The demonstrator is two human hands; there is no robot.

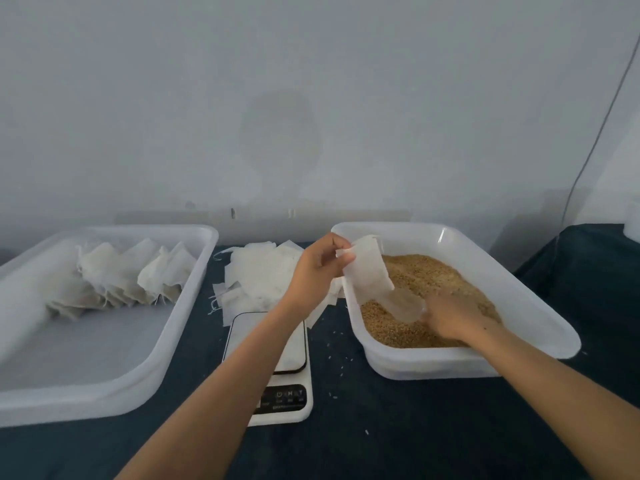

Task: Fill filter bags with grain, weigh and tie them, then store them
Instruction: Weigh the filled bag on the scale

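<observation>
My left hand (317, 268) pinches the top corner of an empty white filter bag (367, 268), which hangs over the left edge of the white grain tray (540, 323). Brown grain (422, 275) fills that tray. My right hand (453, 315) lies low in the grain and grips a clear plastic scoop (405, 306), whose open end points toward the bag. A pile of empty filter bags (263, 275) lies on the table between the two trays. Several filled, tied bags (121, 275) lean in a row inside the left white tray (104, 382).
A white digital scale (277, 368) stands at the table's middle, partly hidden under my left forearm. Loose grains (341, 362) dot the dark table cloth (381, 427). A grey wall rises right behind the trays. A thin cable (588, 150) hangs at the far right.
</observation>
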